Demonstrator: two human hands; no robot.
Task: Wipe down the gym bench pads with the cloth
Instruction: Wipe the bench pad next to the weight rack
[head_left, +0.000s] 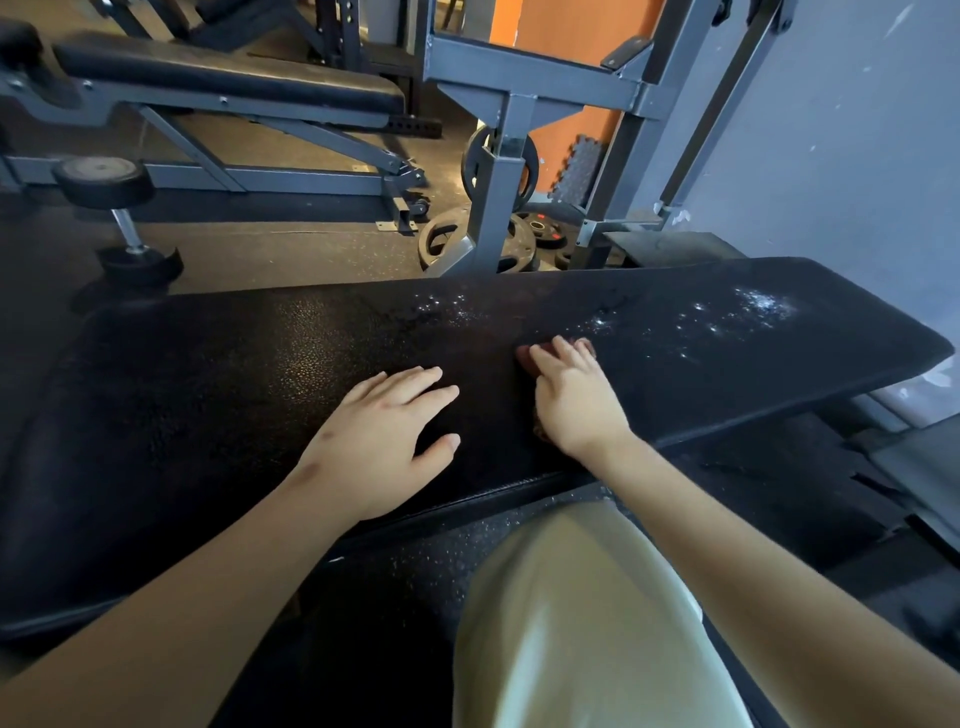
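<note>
Two hands are laid on the black surface (208, 374): the left hand (379, 436) is spread flat, fingers wide, with nothing held, and the right hand (574, 400) is pressed with nearly straight fingers on a reddish-brown cloth (525, 359) near the surface's middle. Only edges of the cloth are seen, at the fingertips and by the wrist. White specks (753, 306) are scattered over the surface beyond and right of it.
</note>
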